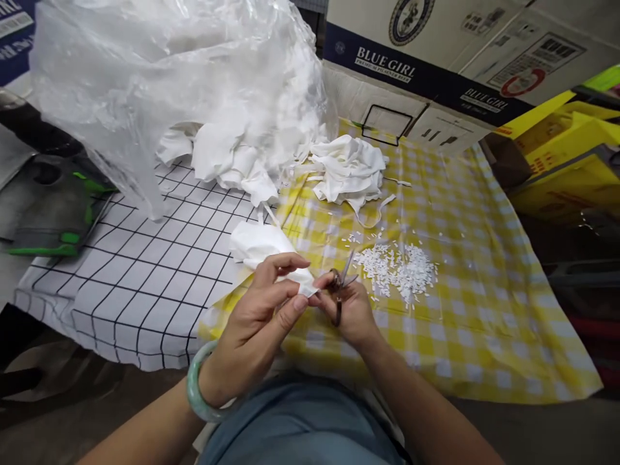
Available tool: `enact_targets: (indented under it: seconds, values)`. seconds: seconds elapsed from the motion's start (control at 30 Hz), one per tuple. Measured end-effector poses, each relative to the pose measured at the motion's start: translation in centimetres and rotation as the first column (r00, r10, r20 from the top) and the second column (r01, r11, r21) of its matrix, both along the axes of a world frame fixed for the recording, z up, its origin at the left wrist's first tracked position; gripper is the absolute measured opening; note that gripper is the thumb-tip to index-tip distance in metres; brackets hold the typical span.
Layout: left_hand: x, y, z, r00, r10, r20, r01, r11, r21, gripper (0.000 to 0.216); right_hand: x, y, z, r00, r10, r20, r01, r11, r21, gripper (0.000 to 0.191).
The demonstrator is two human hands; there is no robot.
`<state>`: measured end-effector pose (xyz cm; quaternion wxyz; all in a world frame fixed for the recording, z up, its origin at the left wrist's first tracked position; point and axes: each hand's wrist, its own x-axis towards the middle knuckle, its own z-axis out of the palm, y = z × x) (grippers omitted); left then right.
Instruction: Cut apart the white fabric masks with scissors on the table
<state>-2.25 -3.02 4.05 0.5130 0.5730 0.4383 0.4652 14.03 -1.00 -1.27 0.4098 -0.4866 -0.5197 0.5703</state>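
My left hand (264, 310) pinches a white cloth piece (264, 248) by its near corner, just above the table's front edge. My right hand (351, 309) grips small scissors (341, 284), whose blades point up and away, right beside the pinched corner. A heap of tiny white snippings (400, 268) lies on the yellow checked cloth (460, 271) just right of the scissors. Further back sits a crumpled pile of white cloth pieces (349, 171). A green bangle (198, 387) circles my left wrist.
A big clear plastic bag (169, 84) full of white cloth pieces fills the back left, spilling onto a black-and-white grid cloth (145, 271). Cardboard boxes (436, 71) stand behind; yellow boxes (566, 161) at right. A grey-green tool (53, 213) lies at left.
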Motion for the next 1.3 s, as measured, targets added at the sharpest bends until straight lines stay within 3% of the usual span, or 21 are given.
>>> enact_targets:
  seconds: [0.07,0.13,0.23,0.3,0.47,0.7,0.93,1.3]
  values:
    - [1.3,0.5,-0.5,0.993,-0.019,0.115,0.022,0.999,-0.031,0.024,-0.1,-0.8,-0.3,0.994,0.08,-0.078,-0.086,0.994,-0.073,0.03]
    - [2.4,1.0,-1.4,0.97,-0.023,0.24,0.057,0.99,-0.133,0.026,0.5,-1.3,-0.3,0.99,0.122,-0.065,-0.125,0.991,-0.049,0.03]
    - [3.7,1.3,-2.9,0.97,0.014,0.243,0.034,0.981,-0.19,0.027,3.0,-1.4,0.5,0.966,0.074,0.246,-0.106,0.987,0.117,0.029]
    - [4.1,1.2,-3.5,0.986,0.003,0.167,0.025,0.985,-0.169,0.028,4.9,-1.1,1.3,0.874,0.02,0.485,-0.144,0.965,0.219,0.034]
    - [4.8,1.1,-4.1,0.992,-0.04,0.123,0.06,0.985,-0.165,0.028,6.8,-0.3,2.3,0.69,0.063,0.721,-0.32,0.92,0.225,0.041]
    - [5.1,1.4,-4.3,0.994,-0.064,0.084,0.078,0.982,-0.173,0.028,6.5,0.0,1.8,0.664,0.135,0.736,-0.348,0.926,0.144,0.046]
    - [4.9,1.5,-4.4,0.995,-0.093,0.02,0.095,0.987,-0.131,0.03,6.6,0.1,1.7,0.669,0.121,0.733,-0.352,0.921,0.169,0.048]
    - [5.0,1.2,-4.9,0.992,-0.099,0.084,0.104,0.993,-0.062,0.027,6.5,0.0,1.7,0.674,0.083,0.734,-0.345,0.914,0.213,0.052]
